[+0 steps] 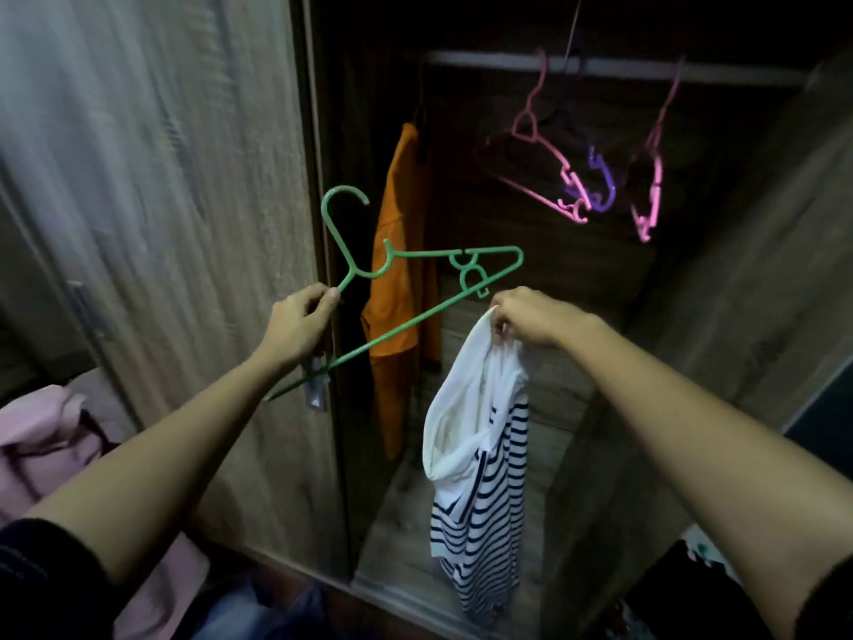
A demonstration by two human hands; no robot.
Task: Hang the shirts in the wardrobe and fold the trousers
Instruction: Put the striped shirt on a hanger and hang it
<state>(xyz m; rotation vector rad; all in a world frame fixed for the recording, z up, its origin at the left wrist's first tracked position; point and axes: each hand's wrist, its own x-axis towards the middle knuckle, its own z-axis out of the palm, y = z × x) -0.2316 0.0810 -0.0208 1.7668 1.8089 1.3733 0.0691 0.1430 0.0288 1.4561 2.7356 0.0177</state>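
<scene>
Left hand: the person's left hand (300, 323) is raised at the left of the open wardrobe, its fingers and thumb closed tightly around a green hanger (355, 270) just below the neck.
Green hanger: plastic and bare of clothing, it is tilted, with the hook up and to the left and one end pointing right towards the other hand.
Right hand: the right hand (531, 316) is held up just right of the hanger's end, fingers bunched in a firm pinch on the top edge of a striped shirt (480, 478).
Striped shirt: white with dark horizontal stripes, it hangs limp and crumpled from that hand, in front of the wardrobe opening and above the wardrobe floor (392, 524). It is not on the hanger.
Wardrobe interior: an orange garment (397, 293) hangs at the far left, behind the green hanger.
Rail: a pale rail (692, 69) crosses the top of the opening. From it hang a pink hanger (540, 147), a purple hanger (604, 182) and a second pink hanger (655, 177), none with clothes on it.
Door: a wood-grain wardrobe door (184, 177) stands at the left, its metal handle (316, 390) partly behind the left wrist.
Near left: pale pink fabric (37, 436) lies bunched at the edge of the frame.
Near centre: blue denim (258, 612) shows low between the forearms, blurred and only partly in view.
</scene>
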